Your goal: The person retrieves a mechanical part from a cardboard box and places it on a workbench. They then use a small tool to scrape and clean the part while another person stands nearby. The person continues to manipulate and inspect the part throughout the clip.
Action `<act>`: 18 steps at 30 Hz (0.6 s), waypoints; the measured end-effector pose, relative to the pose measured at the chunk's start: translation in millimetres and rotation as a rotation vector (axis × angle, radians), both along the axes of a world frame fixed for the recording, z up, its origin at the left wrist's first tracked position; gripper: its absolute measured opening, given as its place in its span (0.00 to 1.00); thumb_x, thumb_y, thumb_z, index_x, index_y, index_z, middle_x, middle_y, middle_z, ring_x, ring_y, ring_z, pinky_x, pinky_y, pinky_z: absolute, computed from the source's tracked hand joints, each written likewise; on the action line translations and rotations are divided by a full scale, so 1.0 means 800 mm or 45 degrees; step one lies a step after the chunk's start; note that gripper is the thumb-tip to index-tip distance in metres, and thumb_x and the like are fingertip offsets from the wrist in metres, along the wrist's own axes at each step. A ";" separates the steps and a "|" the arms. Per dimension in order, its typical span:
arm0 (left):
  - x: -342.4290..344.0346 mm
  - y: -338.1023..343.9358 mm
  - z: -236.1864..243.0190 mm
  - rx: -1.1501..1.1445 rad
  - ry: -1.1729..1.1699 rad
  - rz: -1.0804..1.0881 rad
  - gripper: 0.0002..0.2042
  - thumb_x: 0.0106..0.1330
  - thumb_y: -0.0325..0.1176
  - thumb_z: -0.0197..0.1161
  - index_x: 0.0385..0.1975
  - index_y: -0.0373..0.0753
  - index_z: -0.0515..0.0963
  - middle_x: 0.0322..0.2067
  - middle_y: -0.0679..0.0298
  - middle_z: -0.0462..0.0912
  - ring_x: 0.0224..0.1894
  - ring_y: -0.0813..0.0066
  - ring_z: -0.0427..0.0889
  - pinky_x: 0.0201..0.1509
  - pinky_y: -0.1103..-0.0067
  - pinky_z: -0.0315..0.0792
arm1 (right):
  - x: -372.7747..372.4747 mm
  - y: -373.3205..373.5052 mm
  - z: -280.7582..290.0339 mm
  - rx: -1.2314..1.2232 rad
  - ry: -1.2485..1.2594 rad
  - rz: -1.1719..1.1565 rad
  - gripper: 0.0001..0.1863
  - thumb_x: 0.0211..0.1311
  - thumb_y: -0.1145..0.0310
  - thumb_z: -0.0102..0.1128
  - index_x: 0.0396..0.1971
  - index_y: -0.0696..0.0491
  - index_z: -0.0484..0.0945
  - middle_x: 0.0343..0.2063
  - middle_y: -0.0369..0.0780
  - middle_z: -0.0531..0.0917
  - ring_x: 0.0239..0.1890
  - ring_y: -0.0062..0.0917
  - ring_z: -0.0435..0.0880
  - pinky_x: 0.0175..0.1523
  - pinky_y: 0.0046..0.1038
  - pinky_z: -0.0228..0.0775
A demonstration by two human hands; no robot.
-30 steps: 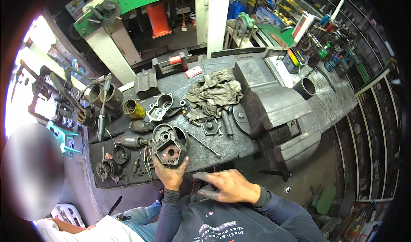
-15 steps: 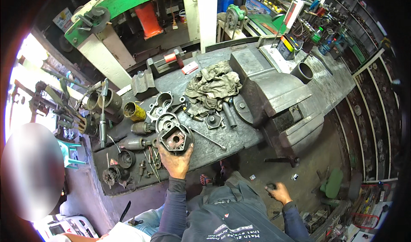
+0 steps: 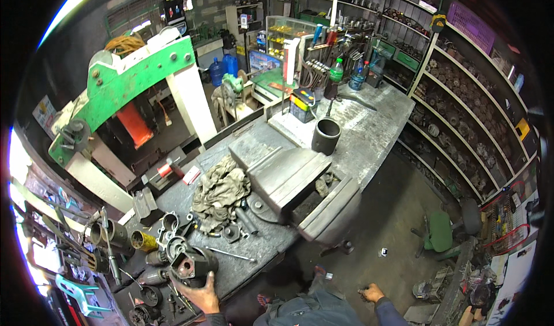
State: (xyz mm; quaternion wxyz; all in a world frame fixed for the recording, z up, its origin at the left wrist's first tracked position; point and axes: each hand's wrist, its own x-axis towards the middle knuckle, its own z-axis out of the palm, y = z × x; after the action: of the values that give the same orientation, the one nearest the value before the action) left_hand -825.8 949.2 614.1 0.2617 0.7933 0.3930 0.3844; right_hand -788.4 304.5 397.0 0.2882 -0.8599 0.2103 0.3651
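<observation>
My left hand (image 3: 199,295) grips a dark round metal housing (image 3: 192,263) that rests on the workbench (image 3: 265,248) near its front edge. Around it lie several metal parts: cylinders, rings and a thin rod (image 3: 229,253). My right hand (image 3: 372,293) hangs low beside my body, off the bench and above the floor; its fingers look curled, and I cannot tell whether it holds anything small. A crumpled grey rag (image 3: 219,193) lies behind the housing.
A big grey bench vise (image 3: 300,187) sits mid-bench. A black cylinder (image 3: 326,135) stands further back. A green and white press frame (image 3: 138,89) rises behind the bench. Shelves of parts (image 3: 461,101) line the right wall. A green stool (image 3: 440,232) stands on the floor.
My right hand left the bench edge and dropped down to my right side. The view swung up and right. My left hand stayed on the housing.
</observation>
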 end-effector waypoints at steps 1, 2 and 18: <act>-0.008 -0.012 -0.008 -0.024 0.024 0.074 0.59 0.49 0.40 0.85 0.77 0.28 0.52 0.75 0.42 0.58 0.78 0.46 0.56 0.84 0.60 0.47 | 0.026 0.003 0.005 0.066 -0.019 -0.037 0.15 0.66 0.64 0.72 0.41 0.62 0.86 0.27 0.41 0.88 0.26 0.25 0.86 0.31 0.28 0.78; -0.012 -0.025 -0.018 -0.167 -0.036 0.151 0.55 0.52 0.39 0.84 0.76 0.28 0.54 0.74 0.42 0.61 0.76 0.48 0.59 0.83 0.61 0.48 | 0.052 0.006 0.014 0.050 -0.017 -0.063 0.15 0.66 0.64 0.72 0.42 0.63 0.86 0.28 0.41 0.88 0.26 0.25 0.86 0.31 0.27 0.78; 0.208 -0.332 0.143 -0.031 -0.476 0.094 0.18 0.71 0.34 0.68 0.53 0.32 0.73 0.47 0.58 0.75 0.51 0.64 0.74 0.60 0.69 0.69 | 0.158 -0.330 -0.133 -0.054 -0.050 -0.241 0.18 0.62 0.57 0.73 0.40 0.59 0.88 0.41 0.55 0.89 0.43 0.46 0.91 0.51 0.38 0.82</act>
State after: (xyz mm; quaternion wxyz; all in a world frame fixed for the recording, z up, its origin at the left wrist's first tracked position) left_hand -659.8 683.5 728.8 0.3254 0.6900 0.3709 0.5296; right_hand -662.3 40.1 291.0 0.3071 -0.8490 0.2928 0.3148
